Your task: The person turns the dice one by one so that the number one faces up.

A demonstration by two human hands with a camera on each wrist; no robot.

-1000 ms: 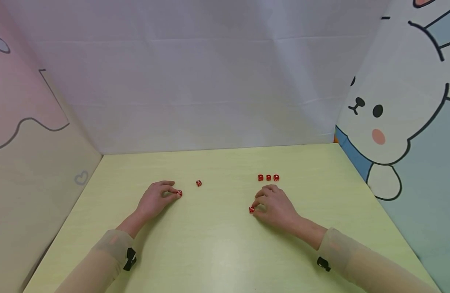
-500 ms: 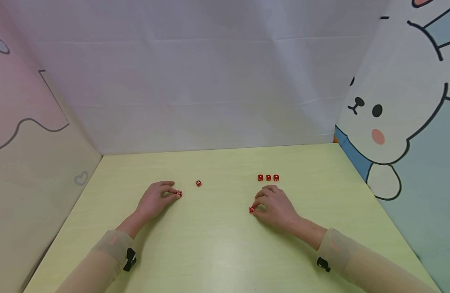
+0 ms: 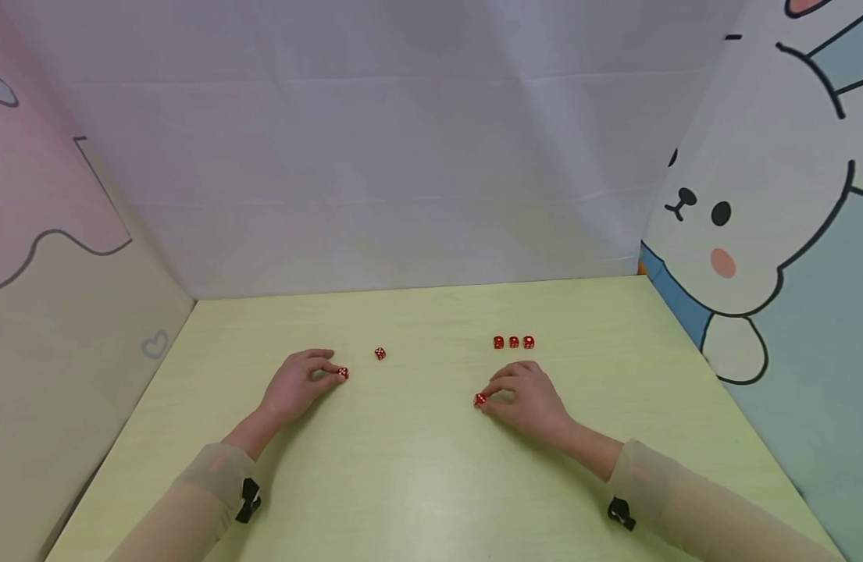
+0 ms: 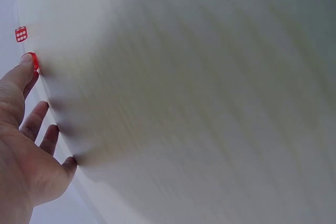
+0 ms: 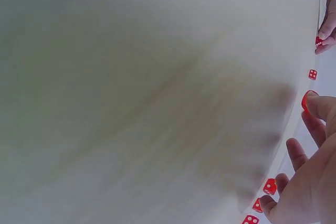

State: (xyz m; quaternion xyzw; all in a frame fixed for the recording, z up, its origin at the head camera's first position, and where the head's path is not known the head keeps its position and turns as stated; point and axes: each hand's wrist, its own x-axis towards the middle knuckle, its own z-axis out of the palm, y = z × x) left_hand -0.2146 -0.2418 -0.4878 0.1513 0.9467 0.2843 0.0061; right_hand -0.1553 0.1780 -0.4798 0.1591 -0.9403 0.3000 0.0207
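On the left of the table, my left hand (image 3: 301, 384) pinches a red die (image 3: 343, 373) between thumb and index finger. Up and to the right of it lies a loose red die (image 3: 379, 353), whose six-dot side shows in the left wrist view. Over on the right, my right hand (image 3: 528, 400) pinches another red die (image 3: 479, 400) by its fingertips. Just beyond that hand stands a short row of three red dice (image 3: 513, 342), set slightly apart. The thumb hides much of each held die in its own wrist view.
The pale yellow table (image 3: 403, 468) ends at a white cloth wall (image 3: 403, 172) at the back. A cartoon-printed panel (image 3: 811, 312) borders the right side, and a pink and cream panel (image 3: 65, 343) the left.
My right hand has shifted slightly to the left with its die, which appears turned a little. My left hand and the loose dice have stayed in place.
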